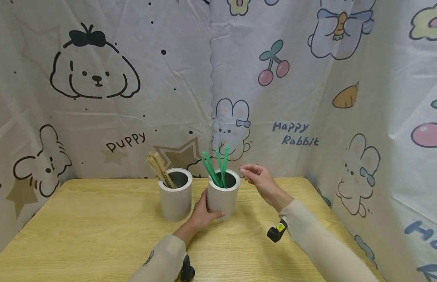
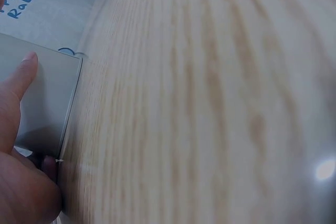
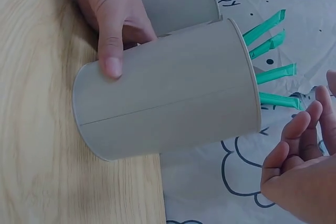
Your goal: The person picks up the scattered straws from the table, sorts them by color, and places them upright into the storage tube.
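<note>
My left hand (image 1: pixel 203 213) grips the lower side of a white cylindrical container (image 1: pixel 223 199), its thumb across the front and its fingers going behind. Several slim green stick packets (image 3: pixel 276 73) stand in this container, tilted at different angles and poking above the rim. Beside the rim, on the right, my right hand (image 1: pixel 261 182) is raised with loosely bent fingers. In the right wrist view those fingers (image 3: pixel 296 124) are close to the tip of the lowest green packet, and nothing shows between them. The left wrist view shows the left thumb (image 2: pixel 23 77) lying on the container's wall.
A second white container (image 1: pixel 175 201) stands just left of the first, with several tan paper-wrapped sticks (image 1: pixel 158 168) leaning left in it. Both are towards the back of the light wooden table (image 1: pixel 98 235). A printed cloth (image 1: pixel 169 98) hangs behind the table and along its sides.
</note>
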Demonstrator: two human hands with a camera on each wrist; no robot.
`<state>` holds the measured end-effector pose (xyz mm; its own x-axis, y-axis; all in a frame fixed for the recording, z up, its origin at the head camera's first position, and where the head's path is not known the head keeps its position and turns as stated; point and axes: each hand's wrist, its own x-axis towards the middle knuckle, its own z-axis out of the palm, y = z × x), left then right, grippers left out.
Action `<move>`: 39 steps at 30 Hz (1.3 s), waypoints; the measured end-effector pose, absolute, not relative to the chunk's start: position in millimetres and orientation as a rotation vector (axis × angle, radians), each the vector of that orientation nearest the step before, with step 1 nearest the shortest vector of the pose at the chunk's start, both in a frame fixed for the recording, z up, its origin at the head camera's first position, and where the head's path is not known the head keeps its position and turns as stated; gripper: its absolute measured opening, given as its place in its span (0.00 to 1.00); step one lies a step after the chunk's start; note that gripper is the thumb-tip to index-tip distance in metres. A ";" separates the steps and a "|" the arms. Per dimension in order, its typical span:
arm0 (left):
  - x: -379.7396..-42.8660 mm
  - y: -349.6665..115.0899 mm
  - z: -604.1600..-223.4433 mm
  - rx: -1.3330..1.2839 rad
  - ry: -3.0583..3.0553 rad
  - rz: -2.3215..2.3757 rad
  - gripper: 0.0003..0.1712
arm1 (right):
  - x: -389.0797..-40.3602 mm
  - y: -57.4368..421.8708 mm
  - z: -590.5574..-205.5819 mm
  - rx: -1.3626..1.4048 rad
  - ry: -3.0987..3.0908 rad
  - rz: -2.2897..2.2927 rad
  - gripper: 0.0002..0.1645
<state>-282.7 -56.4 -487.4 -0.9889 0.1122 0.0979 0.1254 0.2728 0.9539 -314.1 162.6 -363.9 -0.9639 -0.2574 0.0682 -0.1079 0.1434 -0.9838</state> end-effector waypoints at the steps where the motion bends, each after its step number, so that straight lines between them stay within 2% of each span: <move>1: -282.0 -56.8 -487.5 -0.236 -2.493 -1.880 0.61 | -312.1 164.2 -364.4 -0.376 2.290 -1.943 0.07; 18: -278.2 -59.7 -487.6 -0.224 -2.482 -1.899 0.62 | -286.5 183.9 -384.5 -0.466 2.394 -1.759 0.17; 39: -280.8 -57.7 -485.1 -0.236 -2.503 -1.847 0.60 | -271.8 204.5 -410.3 -0.541 2.469 -1.611 0.17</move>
